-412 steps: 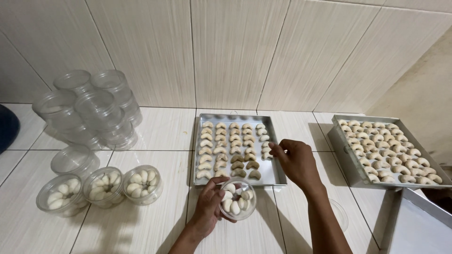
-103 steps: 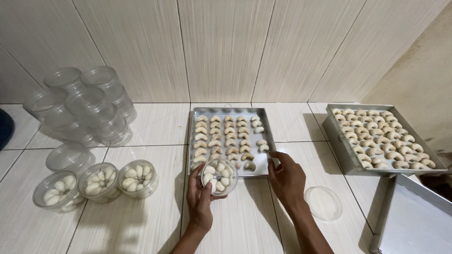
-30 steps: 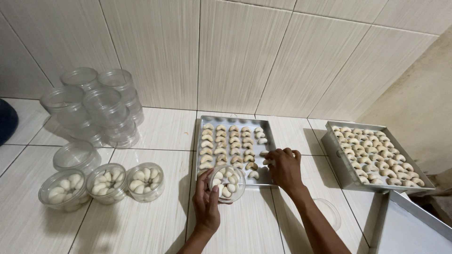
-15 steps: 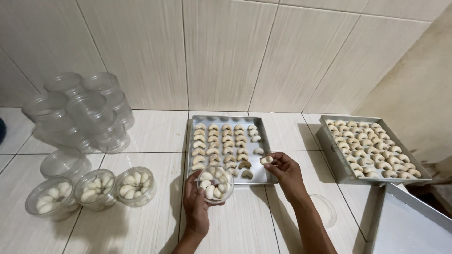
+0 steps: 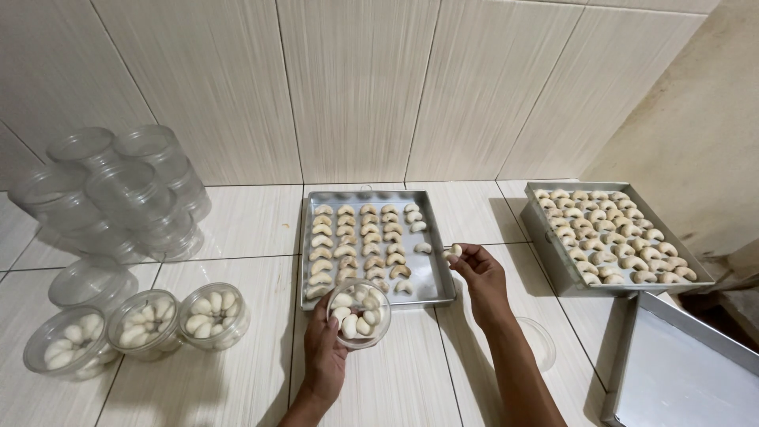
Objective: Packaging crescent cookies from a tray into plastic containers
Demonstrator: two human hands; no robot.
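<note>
My left hand (image 5: 322, 352) holds a clear round jar (image 5: 360, 313) partly filled with pale crescent cookies, tilted toward me, at the near edge of a metal baking tray (image 5: 439, 273). Rows of the same cookies (image 5: 352, 237) lie on the tray's left and middle. My right hand (image 5: 478, 273) hovers over the tray's right rim and pinches one cookie (image 5: 454, 251) between thumb and fingers.
Three filled jars (image 5: 142, 323) stand on the tiled floor at left, with stacks of empty clear jars (image 5: 118, 194) behind them. A second tray full of cookies (image 5: 613, 236) sits at right, an empty tray (image 5: 680, 368) at lower right, a clear lid (image 5: 539, 340) beside my right forearm.
My right hand has lifted a cookie off the tray and drawn it to the tray's right rim. The jar in my left hand has stayed at the tray's near edge.
</note>
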